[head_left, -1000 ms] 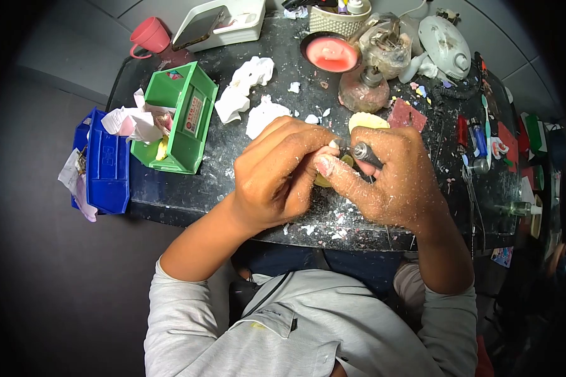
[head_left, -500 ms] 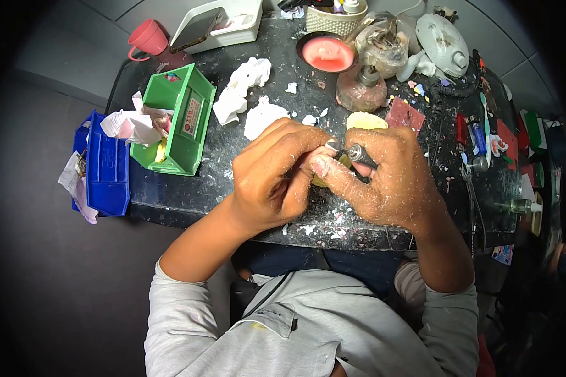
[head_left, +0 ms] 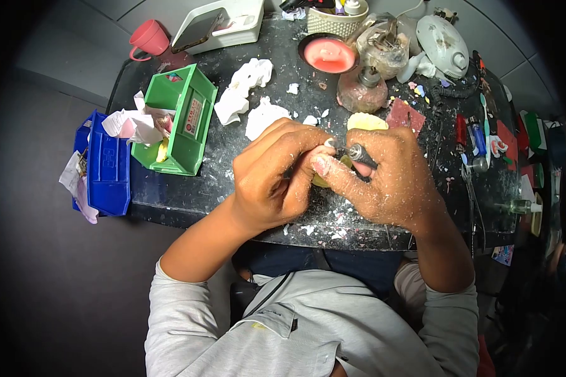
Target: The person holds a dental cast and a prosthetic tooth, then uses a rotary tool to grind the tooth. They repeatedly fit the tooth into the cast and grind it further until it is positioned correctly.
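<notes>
My left hand (head_left: 273, 176) is closed, its fingertips pinching a small piece mostly hidden by the fingers. My right hand (head_left: 393, 179), dusted with pale shavings, wraps around the dark handpiece (head_left: 361, 155) of a rotary tool. The handpiece tip points left toward my left fingertips, and my right thumb rests against them. Below the fingers shows a bit of something yellowish (head_left: 321, 181), mostly covered. Just beyond my hands lie a yellow plaster piece (head_left: 366, 122) and a dark pink wax sheet (head_left: 405, 117).
Green (head_left: 198, 135) and blue (head_left: 110, 173) bins with crumpled paper stand left. Behind are white tissue (head_left: 233, 103), a glass spirit lamp (head_left: 360, 94), a pink-filled bowl (head_left: 328, 56) and a white device (head_left: 442, 45). A toothbrush (head_left: 485, 122) lies right. Shavings litter the black table (head_left: 163, 200).
Both hands keep almost the same pose and place. The view has shifted very slightly; no object has visibly been moved.
</notes>
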A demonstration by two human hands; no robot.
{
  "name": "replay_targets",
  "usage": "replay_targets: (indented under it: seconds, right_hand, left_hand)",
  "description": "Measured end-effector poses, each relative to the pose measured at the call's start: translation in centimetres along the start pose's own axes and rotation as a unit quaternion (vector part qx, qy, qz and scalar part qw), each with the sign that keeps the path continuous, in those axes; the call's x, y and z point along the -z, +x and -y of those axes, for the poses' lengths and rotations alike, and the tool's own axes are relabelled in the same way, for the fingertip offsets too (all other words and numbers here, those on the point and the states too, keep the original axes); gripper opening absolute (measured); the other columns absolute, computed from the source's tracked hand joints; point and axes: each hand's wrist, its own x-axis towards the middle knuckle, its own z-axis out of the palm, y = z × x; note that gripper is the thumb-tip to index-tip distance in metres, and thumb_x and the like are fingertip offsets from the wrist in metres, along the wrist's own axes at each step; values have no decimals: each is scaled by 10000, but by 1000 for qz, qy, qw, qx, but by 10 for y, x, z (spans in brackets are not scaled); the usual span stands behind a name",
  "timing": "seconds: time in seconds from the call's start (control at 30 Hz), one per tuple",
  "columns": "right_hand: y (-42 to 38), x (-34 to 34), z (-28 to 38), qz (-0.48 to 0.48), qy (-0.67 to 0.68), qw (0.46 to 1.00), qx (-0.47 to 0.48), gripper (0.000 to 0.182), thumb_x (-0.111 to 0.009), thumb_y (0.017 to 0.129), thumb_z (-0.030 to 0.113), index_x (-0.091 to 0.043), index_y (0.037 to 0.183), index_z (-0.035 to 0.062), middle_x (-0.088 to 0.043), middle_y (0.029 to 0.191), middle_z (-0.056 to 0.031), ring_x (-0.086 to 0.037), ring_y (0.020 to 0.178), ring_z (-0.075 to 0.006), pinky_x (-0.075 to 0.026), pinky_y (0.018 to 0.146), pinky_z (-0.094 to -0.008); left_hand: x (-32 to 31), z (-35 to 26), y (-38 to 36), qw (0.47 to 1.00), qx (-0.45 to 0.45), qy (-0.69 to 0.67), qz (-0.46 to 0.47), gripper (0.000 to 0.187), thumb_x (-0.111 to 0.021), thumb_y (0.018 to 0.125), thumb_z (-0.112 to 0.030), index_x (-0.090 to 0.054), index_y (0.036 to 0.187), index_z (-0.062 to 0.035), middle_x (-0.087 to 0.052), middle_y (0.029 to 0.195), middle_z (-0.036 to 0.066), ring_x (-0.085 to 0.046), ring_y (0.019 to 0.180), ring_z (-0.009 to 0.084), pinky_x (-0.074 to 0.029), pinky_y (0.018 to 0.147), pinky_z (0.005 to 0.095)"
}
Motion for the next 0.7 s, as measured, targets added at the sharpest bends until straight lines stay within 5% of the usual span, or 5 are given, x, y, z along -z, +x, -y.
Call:
replay_targets:
  seconds: [0.7]
  right_hand:
    - [0, -1, -3, -21, -8, 1000, 12, 518, -823, 878, 417, -640, 710, -38, -622, 648, -210, -681, 614, -339, -543, 515, -410]
  left_hand:
    - [2, 1, 1, 1000, 3, 15, 27, 176, -688, 816, 115, -688, 984, 64, -711, 892, 190, -665, 733, 313, -533, 682, 369]
